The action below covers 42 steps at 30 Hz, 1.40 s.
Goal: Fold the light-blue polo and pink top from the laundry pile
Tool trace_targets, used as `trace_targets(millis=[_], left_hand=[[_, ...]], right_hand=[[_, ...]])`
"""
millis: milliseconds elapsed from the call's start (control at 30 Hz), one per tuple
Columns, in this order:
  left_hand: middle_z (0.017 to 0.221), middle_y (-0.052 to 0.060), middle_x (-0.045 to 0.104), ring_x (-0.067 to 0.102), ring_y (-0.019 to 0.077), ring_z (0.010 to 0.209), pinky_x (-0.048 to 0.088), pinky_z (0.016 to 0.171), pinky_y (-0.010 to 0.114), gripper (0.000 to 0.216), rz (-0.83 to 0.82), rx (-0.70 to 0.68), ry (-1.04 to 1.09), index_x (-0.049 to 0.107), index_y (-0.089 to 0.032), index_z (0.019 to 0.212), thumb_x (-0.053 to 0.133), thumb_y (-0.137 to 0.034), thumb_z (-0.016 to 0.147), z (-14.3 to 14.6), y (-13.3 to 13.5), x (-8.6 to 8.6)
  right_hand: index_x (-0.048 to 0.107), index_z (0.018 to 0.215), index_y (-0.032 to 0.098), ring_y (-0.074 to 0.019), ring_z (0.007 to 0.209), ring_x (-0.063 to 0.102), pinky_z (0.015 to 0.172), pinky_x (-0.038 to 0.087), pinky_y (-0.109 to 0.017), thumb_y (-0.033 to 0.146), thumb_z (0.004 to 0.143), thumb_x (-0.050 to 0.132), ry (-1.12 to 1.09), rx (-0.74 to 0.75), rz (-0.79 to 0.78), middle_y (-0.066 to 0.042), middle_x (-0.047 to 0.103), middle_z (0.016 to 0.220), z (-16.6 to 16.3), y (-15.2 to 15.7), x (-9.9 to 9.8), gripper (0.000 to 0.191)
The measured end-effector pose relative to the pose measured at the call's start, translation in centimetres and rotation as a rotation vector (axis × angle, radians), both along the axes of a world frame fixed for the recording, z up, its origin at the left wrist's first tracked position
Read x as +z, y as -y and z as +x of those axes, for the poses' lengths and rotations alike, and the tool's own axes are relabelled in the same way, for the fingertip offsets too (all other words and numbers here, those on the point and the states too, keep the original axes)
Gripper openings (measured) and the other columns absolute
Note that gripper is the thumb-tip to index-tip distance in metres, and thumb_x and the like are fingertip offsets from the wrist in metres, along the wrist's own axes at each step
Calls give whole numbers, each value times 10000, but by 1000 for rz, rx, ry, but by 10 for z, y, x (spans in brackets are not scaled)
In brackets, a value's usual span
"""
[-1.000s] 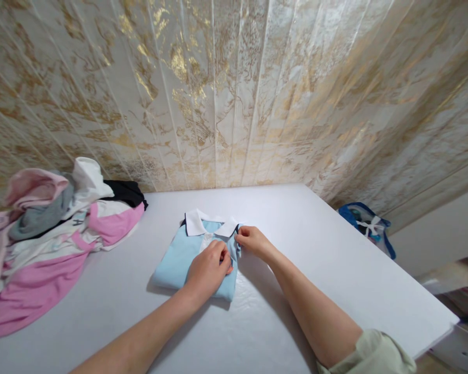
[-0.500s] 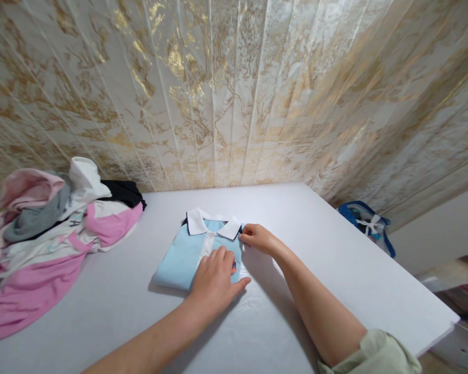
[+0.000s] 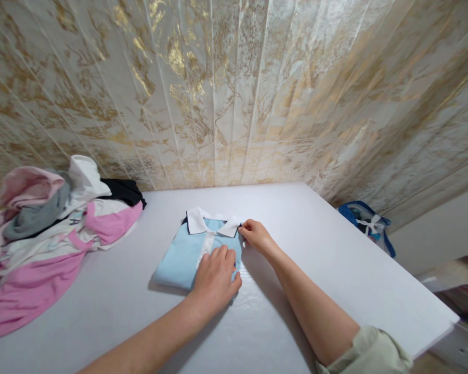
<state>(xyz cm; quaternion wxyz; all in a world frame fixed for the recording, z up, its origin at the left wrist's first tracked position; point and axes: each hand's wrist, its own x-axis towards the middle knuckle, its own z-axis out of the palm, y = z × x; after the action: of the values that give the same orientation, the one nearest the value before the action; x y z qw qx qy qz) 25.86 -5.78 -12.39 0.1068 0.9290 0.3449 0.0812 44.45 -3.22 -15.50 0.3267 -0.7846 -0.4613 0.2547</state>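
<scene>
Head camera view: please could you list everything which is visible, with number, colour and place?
Folded polo shirt: 1, light blue with white collar, table centre
Clothes pile: 1, several garments, pink, white, grey, black, left
Table: 1, white, beneath both
Gold-patterned curtain: at least 1, off-white and gold, behind table
Bag: 1, blue-edged, white tie, beyond table's right edge
Lower-right items: count unclear, mixed colours, too indistinct to name
Sleeve: 1, pale green, right arm
Left hand: 1, on shirt front
Right hand: 1, at shirt's right shoulder edge
</scene>
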Motion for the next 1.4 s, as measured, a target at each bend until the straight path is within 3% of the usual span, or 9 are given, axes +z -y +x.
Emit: trace_targets(millis=[100,433,667,833,1000,1100,1200,1300,1400], left_hand=[[957,42,574,525,236,928,341,760,363,62,-10,-11,1,512,-216,870,528,-246,818,0,0,0],[931,29,578,527,229,923,331,759,356,74,-9,-18,33,508,-223,865,546,-246,806,-2,-2,-4],[916,23,575,531,221,895,323,730,340,75,-17,-30,70,511,-223,845,559,-274,817,-4,-4,-5],[906,24,581,537,222,883,334,720,340,56,-12,-37,66,520,-219,828,567,-242,807,-4,-5,-4],[918,25,597,553,223,880,375,751,354,99,-18,-33,89,549,-218,877,583,-304,841,-6,-5,-3],[1019,55,618,554,241,965,400,833,387,200,43,-46,132,575,-215,1024,547,-359,888,-7,-6,-6],[1278,93,581,485,260,1202,327,1023,439,350,80,-95,158,538,-210,1232,504,-368,921,-6,-9,-13],[1476,89,440,346,272,1371,203,1126,480,487,26,-131,89,463,-206,1370,476,-416,930,-6,-11,-20],[1538,65,339,271,271,1422,151,1151,490,558,-36,-142,21,402,-219,1433,448,-459,931,-6,-12,-22]], right_hand=[[589,742,207,-135,650,546,564,315,-227,373,838,552,184,-67,-50,-4,637,721,-8,1,9,195],[569,864,245,-160,688,552,561,252,-250,266,827,485,407,-139,-46,-3,649,767,-14,5,13,94],[548,806,231,-151,718,564,571,280,-236,265,839,482,324,-59,-24,1,649,776,-3,5,13,81],[558,890,242,-162,715,559,569,272,-244,200,828,468,437,-49,-37,-12,655,815,0,7,11,117],[569,941,230,-150,732,573,639,355,-235,144,801,506,280,28,12,0,653,820,20,7,6,176],[574,963,222,-153,776,574,692,383,-244,132,814,478,300,-27,122,-8,646,862,28,13,8,199],[579,970,224,-156,808,564,728,392,-257,143,843,437,401,-80,253,-21,628,943,21,19,17,207],[602,982,224,-161,872,557,790,393,-259,169,881,436,468,31,319,-36,606,986,4,21,26,202],[630,980,233,-176,944,547,830,385,-260,172,896,460,513,159,221,-52,598,1001,-7,20,25,199]])
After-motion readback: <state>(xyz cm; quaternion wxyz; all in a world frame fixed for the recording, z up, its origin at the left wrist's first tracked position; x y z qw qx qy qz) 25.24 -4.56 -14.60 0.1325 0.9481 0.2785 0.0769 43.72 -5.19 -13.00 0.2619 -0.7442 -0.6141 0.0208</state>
